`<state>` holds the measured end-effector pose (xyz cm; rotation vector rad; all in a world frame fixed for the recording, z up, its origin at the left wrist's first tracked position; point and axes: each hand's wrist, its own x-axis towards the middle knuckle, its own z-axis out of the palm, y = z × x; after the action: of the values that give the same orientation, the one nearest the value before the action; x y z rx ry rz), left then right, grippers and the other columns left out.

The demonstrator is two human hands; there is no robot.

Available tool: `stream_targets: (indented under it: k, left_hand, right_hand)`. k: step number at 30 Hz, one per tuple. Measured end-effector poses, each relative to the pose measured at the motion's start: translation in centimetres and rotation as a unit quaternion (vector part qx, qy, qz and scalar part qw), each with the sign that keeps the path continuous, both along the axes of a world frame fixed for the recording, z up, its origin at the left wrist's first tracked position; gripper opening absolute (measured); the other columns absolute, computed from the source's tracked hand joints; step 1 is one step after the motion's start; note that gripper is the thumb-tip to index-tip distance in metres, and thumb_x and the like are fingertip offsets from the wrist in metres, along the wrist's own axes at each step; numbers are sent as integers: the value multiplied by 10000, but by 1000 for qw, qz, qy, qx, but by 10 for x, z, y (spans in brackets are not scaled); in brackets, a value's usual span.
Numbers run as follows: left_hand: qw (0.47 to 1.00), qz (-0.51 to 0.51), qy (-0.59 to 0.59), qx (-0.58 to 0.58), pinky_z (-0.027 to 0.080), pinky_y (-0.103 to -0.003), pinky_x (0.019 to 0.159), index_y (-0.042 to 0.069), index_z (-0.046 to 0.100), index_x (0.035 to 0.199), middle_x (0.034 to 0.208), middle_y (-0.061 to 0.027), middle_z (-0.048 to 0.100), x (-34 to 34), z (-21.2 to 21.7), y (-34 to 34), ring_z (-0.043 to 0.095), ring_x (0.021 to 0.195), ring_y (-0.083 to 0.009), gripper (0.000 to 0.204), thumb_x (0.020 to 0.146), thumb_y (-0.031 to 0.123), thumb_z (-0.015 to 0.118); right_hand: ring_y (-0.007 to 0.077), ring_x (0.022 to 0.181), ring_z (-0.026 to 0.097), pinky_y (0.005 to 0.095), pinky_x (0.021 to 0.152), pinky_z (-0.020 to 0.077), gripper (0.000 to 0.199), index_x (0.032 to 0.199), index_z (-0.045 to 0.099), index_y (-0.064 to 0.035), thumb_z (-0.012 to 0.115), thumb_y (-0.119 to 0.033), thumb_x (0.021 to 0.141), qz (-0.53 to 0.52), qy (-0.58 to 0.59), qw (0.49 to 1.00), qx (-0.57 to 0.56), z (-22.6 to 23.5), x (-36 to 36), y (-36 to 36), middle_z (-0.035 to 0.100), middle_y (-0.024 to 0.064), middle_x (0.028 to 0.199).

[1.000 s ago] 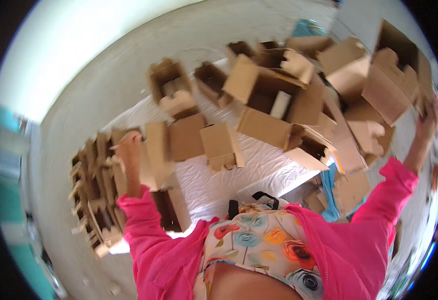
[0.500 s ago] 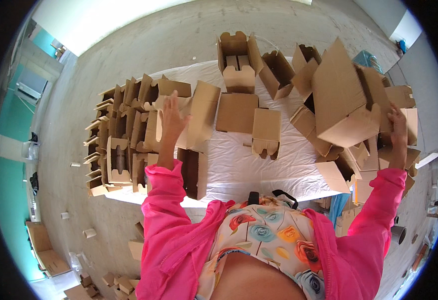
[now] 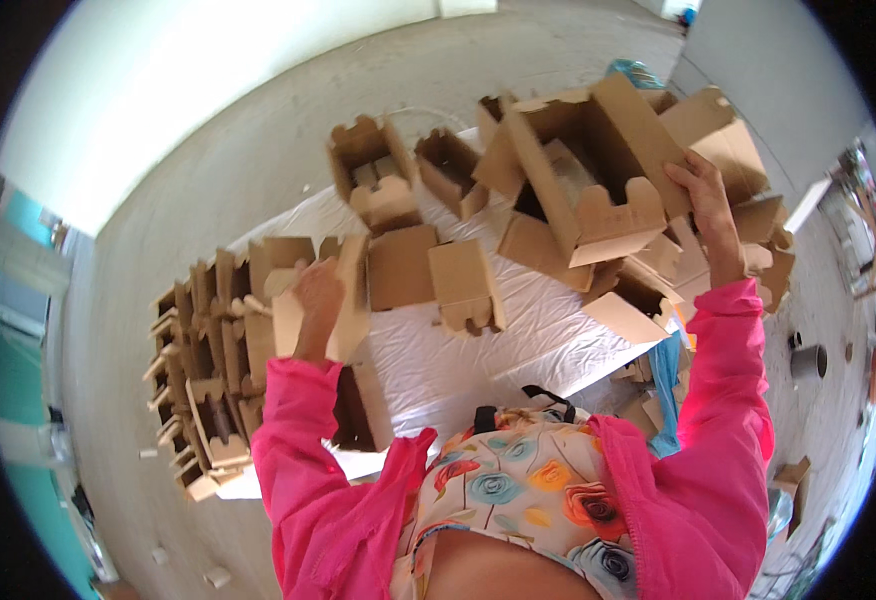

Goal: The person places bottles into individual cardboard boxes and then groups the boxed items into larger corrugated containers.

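Observation:
My right hand grips the right-hand wall of a large open cardboard box, its fingers bent over the wall's edge. This box is tilted above other cardboard boxes, its mouth showing a brown inside. At left, my left hand is curled at the top of a smaller cardboard box, slightly blurred. Below that hand, a dark-mouthed open box stands at the table's near edge. Between my hands lie a flat-faced box and a box with notched flaps.
Rows of open cardboard boxes crowd the left end of the white-covered table. Two open boxes, one a notched box, stand at the far edge. More boxes pile up at right. A blue cloth hangs near the front edge.
The large box in my right hand has swung so its open mouth faces me. My left hand has gone from spread fingers to curled ones. The whole view has turned rightward.

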<state>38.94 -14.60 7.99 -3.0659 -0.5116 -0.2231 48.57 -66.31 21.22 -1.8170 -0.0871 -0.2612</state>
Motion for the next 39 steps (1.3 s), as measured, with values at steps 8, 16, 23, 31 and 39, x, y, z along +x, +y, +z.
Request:
stream_targets:
  k: [8,16,23,31,39]
  left_hand:
    - [928,-111,-332,-127,408,-305,597,31,601,717,664,-83,583,-28,69,54,517,596,-230,66,661,67,605]
    - [815,-163,-487,-268,381,-250,640,-30,574,811,738,-41,509,72,203,-125,437,714,-126,143,733,80,620]
    - [697,-382,-559,-237,380,-392,734,33,537,701,731,-96,530,258,212,-342,476,840,-275,117,671,109,621]
    - [821,-311,-345,-333,411,-380,724,73,591,770,741,-85,594,334,112,-514,487,825,-286,129,656,134,581]
    - [771,-532,-206,-282,261,-449,944,82,550,1038,1119,-163,488,313,63,-592,379,1115,-328,345,718,201,606]
  right_hand:
    - [149,841,557,236,759,450,184,941,577,11,535,16,762,-77,-171,972,143,102,11,-144,593,75,934]
    - [222,861,557,317,794,456,210,955,555,15,545,-134,807,-242,-181,872,384,80,90,-283,573,109,955]
    - [209,861,547,324,698,493,170,919,557,48,482,-66,816,-292,-40,947,126,-56,153,-413,577,127,921]
    - [149,585,519,205,484,455,106,884,508,57,465,19,794,-237,11,867,438,-67,20,-465,544,98,744]
    - [117,559,512,179,430,435,64,818,516,32,525,-18,779,-304,131,887,321,-65,65,-455,531,72,672]
